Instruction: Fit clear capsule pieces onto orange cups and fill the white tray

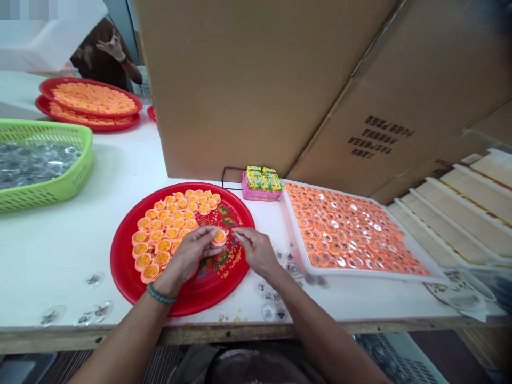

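Note:
My left hand (187, 257), with a green bead bracelet at the wrist, pinches a small round orange plastic case (219, 238) over the red round tray (125, 277). Just right of that case, my right hand (258, 253) has its thumb and fingertips pressed together; whatever they hold is too small to make out. Many similar orange cases (163, 245) with yellow insides lie on the tray's left and upper part. Tiny orange-yellow beads (232, 262) are scattered on its right side, over a printed pattern.
Right stands a white tray (298, 234) of orange cases with clear printed covers. Loose clear discs (294, 268) lie on the table. Behind are a pink basket (262, 195) of small yellow-green packets and tall cardboard (248, 90). Left are a green basket (86, 154), stacked red trays (90, 128) and another person (114, 50).

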